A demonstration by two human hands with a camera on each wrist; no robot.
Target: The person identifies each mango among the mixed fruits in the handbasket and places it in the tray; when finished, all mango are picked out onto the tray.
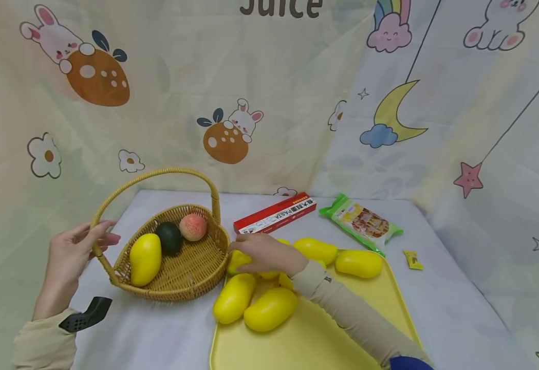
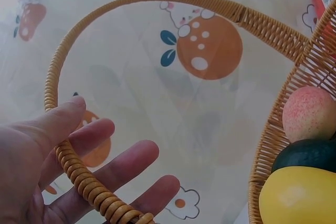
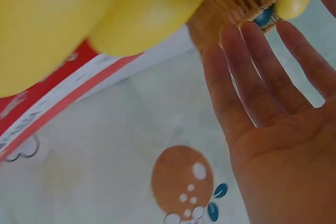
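Note:
A wicker basket (image 1: 190, 280) with a tall arched handle sits at the left of the table. Inside are a yellow mango (image 1: 145, 259), a dark green avocado-like fruit (image 1: 169, 238) and a pink peach (image 1: 192, 227). My left hand (image 1: 76, 252) holds the handle (image 2: 86, 184) near its lower left, thumb over it and fingers behind. Straight fingers of my right hand (image 3: 278, 124) reach the basket's right side. In the head view that hand passes over several yellow mangoes (image 1: 271, 309) on a yellow tray (image 1: 315, 339), partly hiding some.
Behind the tray lies a red and white pasta box (image 1: 275, 213). To its right is a green food packet (image 1: 364, 221). A small yellow sachet (image 1: 412, 259) lies near the tray's right edge. A printed curtain (image 1: 287, 77) hangs behind the table.

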